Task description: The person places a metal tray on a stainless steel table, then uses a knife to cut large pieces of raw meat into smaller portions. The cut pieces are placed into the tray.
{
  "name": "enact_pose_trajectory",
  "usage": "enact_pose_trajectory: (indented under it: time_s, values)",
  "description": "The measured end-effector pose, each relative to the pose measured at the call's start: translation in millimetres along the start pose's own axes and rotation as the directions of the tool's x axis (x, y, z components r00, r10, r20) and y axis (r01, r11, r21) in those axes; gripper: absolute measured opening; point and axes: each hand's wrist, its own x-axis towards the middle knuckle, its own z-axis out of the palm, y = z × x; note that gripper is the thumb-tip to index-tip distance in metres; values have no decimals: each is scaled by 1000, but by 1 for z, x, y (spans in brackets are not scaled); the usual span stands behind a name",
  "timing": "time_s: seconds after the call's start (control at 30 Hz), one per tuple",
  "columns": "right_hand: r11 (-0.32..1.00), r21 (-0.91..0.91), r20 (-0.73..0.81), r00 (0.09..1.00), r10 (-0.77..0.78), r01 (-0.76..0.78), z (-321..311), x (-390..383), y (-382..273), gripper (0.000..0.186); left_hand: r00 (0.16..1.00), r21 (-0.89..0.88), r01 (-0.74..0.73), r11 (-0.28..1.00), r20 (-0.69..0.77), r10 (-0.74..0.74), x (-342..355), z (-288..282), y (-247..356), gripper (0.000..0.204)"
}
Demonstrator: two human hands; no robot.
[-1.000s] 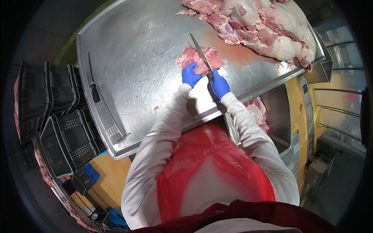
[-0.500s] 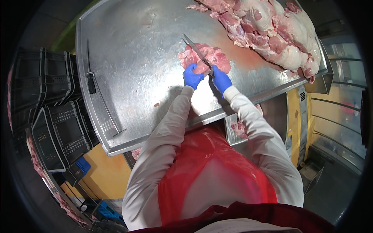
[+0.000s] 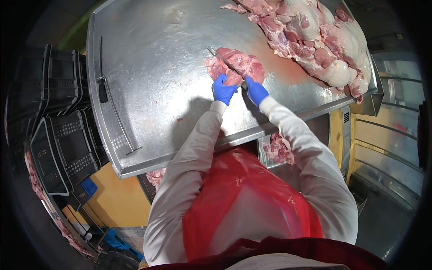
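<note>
Both hands are in blue gloves at a piece of pink raw meat [image 3: 246,62] on the steel table [image 3: 157,67]. My left hand [image 3: 223,92] grips the near left part of the meat, fingers curled on it. My right hand [image 3: 256,92] is closed on the handle of a long knife [image 3: 223,60], whose blade lies diagonally across the meat, pointing away to the left. Most of the handle is hidden in my fingers.
A pile of raw meat [image 3: 303,40] fills the far right. Another knife [image 3: 102,90] and a long thin rod [image 3: 127,135] lie at the left. Black crates [image 3: 67,157] stand beyond the left edge. A steel tub with meat [image 3: 276,148] is below the near edge.
The knife's tip has come down lower along the meat, and the blade sits deeper between the meat's two lobes. The piece looks more spread out. The whole view has shifted slightly.
</note>
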Motion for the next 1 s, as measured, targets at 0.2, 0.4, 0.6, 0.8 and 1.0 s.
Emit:
enact_pose_trajectory:
  time_s: [0.2, 0.4, 0.6, 0.8, 1.0]
  values:
    - [895, -385, 178, 969, -169, 227, -10, 36, -29, 27, 986, -123, -69, 990, -162, 48, 0, -9, 18, 22]
    - [957, 207, 359, 926, 119, -203, -72, -61, -54, 23, 984, -205, 70, 976, -146, -101, 11, -15, 68, 17]
    - [658, 728, 185, 979, 82, -193, -48, -170, -30, 29, 948, 358, -314, 879, 62, 313, -4, 60, 168, 22]
    - [563, 825, -98, 993, 68, 42, -20, -99, -25, 31, 952, 389, -227, 893, 283, 118, -29, 137, 172, 28]
    - [681, 710, 208, 977, 40, -179, -7, -178, 13, 58, 951, 541, -296, 787, 240, 193, -26, 120, 221, 32]
